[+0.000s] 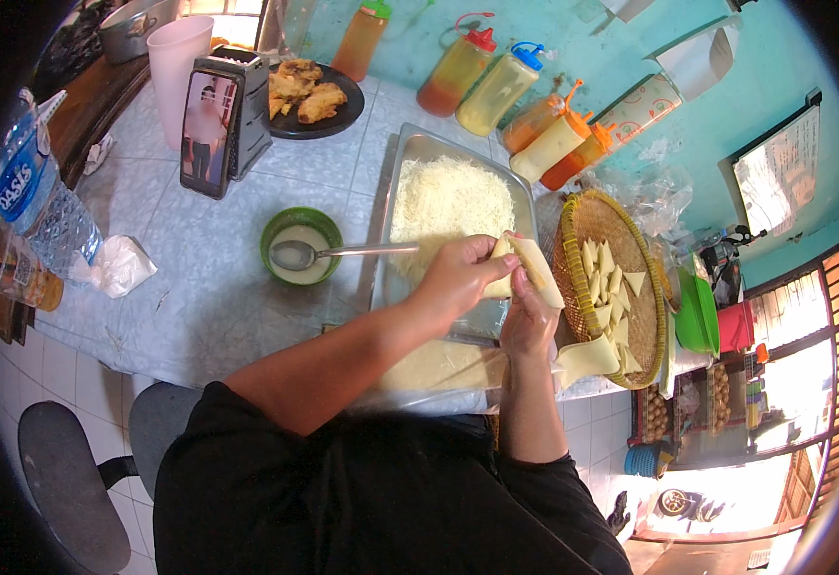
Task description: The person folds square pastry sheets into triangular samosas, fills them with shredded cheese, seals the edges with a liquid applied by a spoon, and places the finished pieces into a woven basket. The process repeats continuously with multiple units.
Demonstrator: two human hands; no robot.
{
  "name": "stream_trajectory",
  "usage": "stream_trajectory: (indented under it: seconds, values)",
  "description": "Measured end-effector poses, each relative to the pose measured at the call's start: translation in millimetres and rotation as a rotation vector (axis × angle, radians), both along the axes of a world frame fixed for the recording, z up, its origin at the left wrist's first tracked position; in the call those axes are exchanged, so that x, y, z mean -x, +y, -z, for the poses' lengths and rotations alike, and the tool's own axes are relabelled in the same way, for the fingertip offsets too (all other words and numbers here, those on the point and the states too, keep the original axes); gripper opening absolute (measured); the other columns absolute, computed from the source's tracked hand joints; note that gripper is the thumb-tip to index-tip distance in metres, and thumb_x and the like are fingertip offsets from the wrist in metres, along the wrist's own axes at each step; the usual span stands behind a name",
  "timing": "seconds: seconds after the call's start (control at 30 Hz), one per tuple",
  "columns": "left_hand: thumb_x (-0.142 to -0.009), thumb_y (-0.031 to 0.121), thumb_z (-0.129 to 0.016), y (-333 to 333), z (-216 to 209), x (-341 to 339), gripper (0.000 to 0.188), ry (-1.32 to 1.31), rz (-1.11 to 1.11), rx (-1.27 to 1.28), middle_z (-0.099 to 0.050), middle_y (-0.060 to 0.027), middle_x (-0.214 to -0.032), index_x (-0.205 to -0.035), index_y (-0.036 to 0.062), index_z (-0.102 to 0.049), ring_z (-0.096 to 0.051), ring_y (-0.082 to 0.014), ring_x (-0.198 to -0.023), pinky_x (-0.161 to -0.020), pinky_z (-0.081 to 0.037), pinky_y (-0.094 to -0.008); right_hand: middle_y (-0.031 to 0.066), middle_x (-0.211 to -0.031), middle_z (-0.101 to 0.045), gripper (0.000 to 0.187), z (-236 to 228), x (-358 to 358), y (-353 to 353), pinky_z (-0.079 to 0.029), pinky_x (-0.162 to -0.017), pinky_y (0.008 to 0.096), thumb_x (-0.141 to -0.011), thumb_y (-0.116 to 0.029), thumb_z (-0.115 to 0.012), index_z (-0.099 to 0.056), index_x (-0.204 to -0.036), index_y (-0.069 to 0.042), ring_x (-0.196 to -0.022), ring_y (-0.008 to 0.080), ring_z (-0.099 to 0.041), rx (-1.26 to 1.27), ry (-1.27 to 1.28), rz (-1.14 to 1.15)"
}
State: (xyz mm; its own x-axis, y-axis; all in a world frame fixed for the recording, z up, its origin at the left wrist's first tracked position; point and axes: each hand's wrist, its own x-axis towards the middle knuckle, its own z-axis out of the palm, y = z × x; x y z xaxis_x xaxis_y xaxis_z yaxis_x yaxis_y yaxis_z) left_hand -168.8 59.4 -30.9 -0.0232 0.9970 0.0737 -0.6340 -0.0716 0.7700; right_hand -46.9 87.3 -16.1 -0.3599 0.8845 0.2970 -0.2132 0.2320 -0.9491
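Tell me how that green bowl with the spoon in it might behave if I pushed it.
The green bowl would probably slide rather than roll, since it stands upright on the table. The whitish liquid visible inside might slosh. The spoon could swing or tip, as it juts well past the bowl.

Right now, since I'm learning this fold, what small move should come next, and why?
Probably fold the wrapper over further: the left hand and right hand hold it between them, part of it juts out beyond their grip, and the pale pieces on the woven tray look small and folded.
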Motion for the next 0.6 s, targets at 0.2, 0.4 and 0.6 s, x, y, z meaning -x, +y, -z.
stream_trajectory:
  seconds: [0.2,0.4,0.6]
  values:
    - [-0.093,0.019,-0.051,0,-4,5,0.024,-0.097,0.149,0.065,-0.062,-0.006,-0.097,-0.106,0.0005,-0.058,-0.059,-0.0117,-0.087,-0.078,-0.047,-0.0262,0.0174,-0.125,-0.051,0.041,2,-1,0,-0.031,-0.103,0.0353,-0.081,-0.006,-0.056,-0.051,-0.121,0.006,-0.119,0.0245,-0.046,-0.188,-0.03,0.063]
    - [-0.096,0.023,-0.045,-4,-10,8,0.028,-0.212,0.248,0.142,-0.06,-0.0073,-0.105,-0.114,0.0025,-0.051,-0.06,-0.0157,-0.093,-0.084,-0.05,-0.0347,0.0187,-0.129,-0.048,0.04,3,-5,-3,-0.033,-0.103,0.0364,-0.08,-0.001,-0.054,-0.052,-0.119,0.007,-0.121,0.0259,-0.045,-0.266,-0.077,0.064]
    - [-0.098,0.026,-0.038,-3,-14,14,0.03,-0.162,0.263,0.281,-0.059,-0.0075,-0.11,-0.116,0.0048,-0.05,-0.06,-0.0191,-0.097,-0.086,-0.051,-0.0392,0.0177,-0.126,-0.05,0.037,2,-13,1,-0.032,-0.103,0.0371,-0.08,-0.002,-0.055,-0.057,-0.117,0.0,-0.119,0.0273,-0.046,-0.427,-0.282,0.07]
